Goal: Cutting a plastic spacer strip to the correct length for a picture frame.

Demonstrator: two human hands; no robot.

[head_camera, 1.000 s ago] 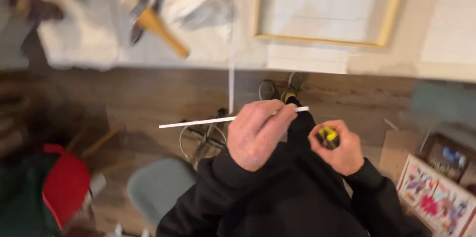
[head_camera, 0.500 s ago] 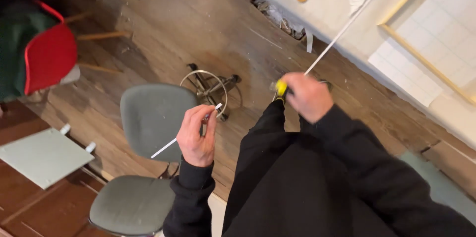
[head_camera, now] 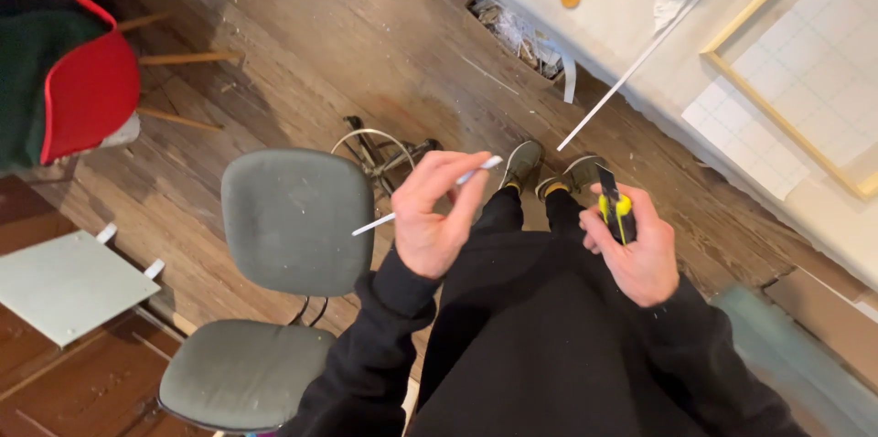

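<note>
Left hand: grip clamped on short white strip, held level above grey chair. Right hand: grip clamped on yellow-black utility knife, blade end up. Far right: long white strip overhangs worktop.

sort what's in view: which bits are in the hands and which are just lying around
In hand: short white strip in left hand; yellow-and-black knife in right hand.

Lying about: long white strip off the table edge, grey chair, red chair, wooden frame, white panel.
</note>
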